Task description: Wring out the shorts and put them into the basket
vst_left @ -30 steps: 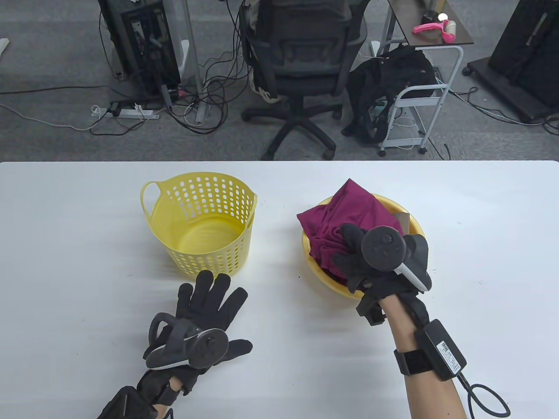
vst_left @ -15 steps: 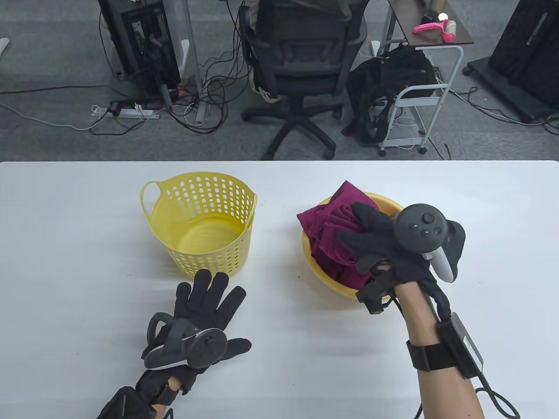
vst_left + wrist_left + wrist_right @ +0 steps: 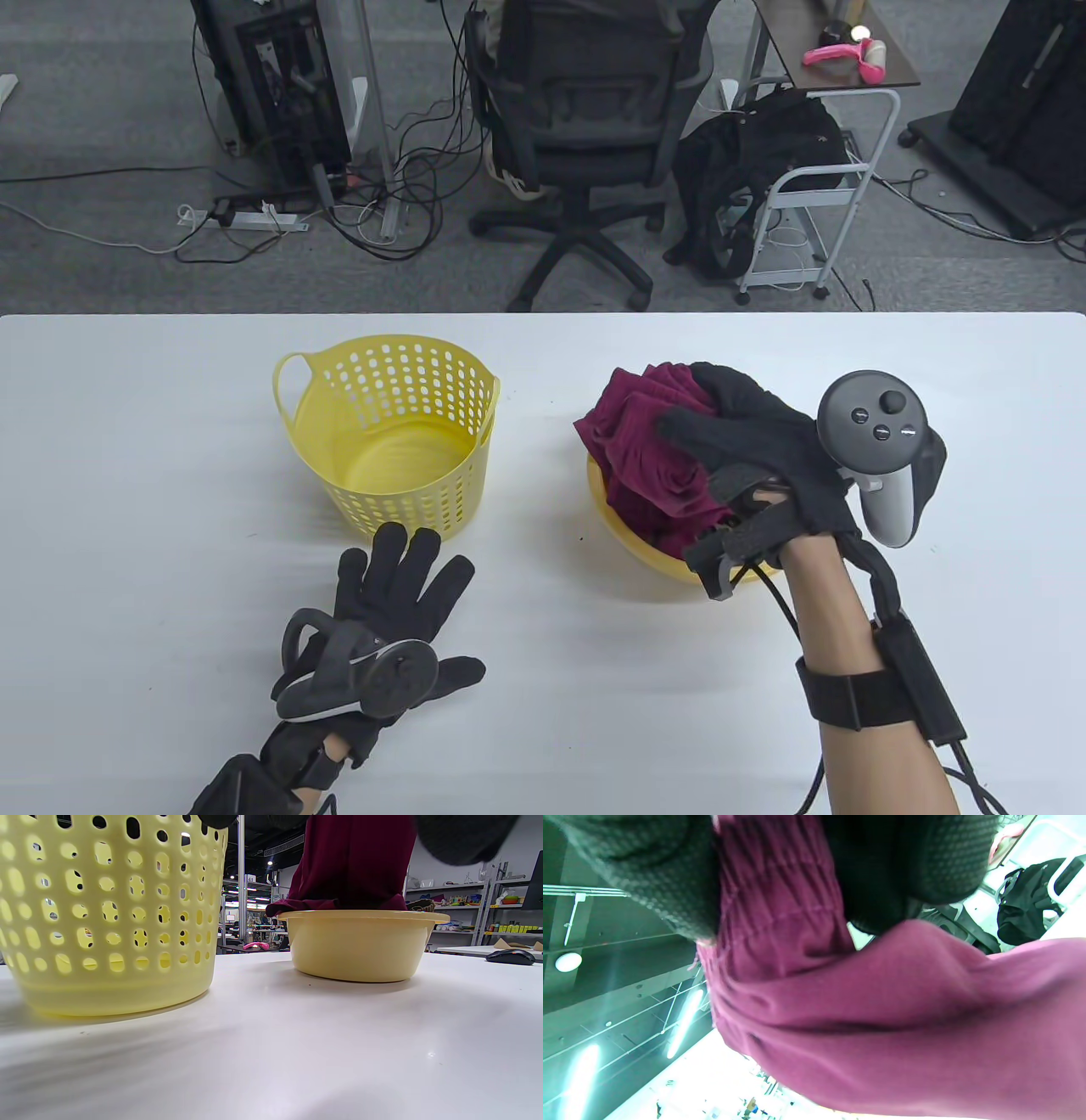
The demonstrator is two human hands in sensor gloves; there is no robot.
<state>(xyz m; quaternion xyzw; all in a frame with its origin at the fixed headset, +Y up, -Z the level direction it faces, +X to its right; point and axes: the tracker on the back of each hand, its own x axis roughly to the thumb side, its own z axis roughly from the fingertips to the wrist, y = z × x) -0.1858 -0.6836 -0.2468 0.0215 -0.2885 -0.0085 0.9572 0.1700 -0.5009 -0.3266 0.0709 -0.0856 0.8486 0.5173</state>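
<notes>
Right hand [image 3: 764, 450] grips the maroon shorts [image 3: 645, 450] above the yellow basin [image 3: 628, 535]; left hand [image 3: 399, 594] lies flat (1 hand wringing risks drips missing the basin).

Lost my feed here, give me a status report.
Right hand grips maroon shorts, partly lifted over yellow basin. Left hand flat on table, open. Yellow basket empty, path clear.

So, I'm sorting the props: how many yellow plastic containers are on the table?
2: the perforated basket left of centre, empty, and the basin to its right, holding the shorts. None looks hidden.
</notes>
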